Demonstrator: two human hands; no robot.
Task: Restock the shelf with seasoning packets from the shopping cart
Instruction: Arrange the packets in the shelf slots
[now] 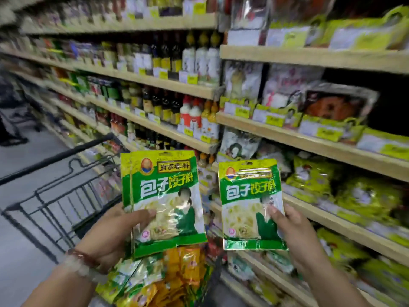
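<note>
Here, above the black wire shopping cart, the left hand pinches what looks like a small stack of glossy green-and-yellow seasoning packets, while the right hand pinches a single matching packet by its lower corner, nearer the wooden shelf. Slick film and thumb-only grips could let packets slide back down into the cart's heap.
</note>
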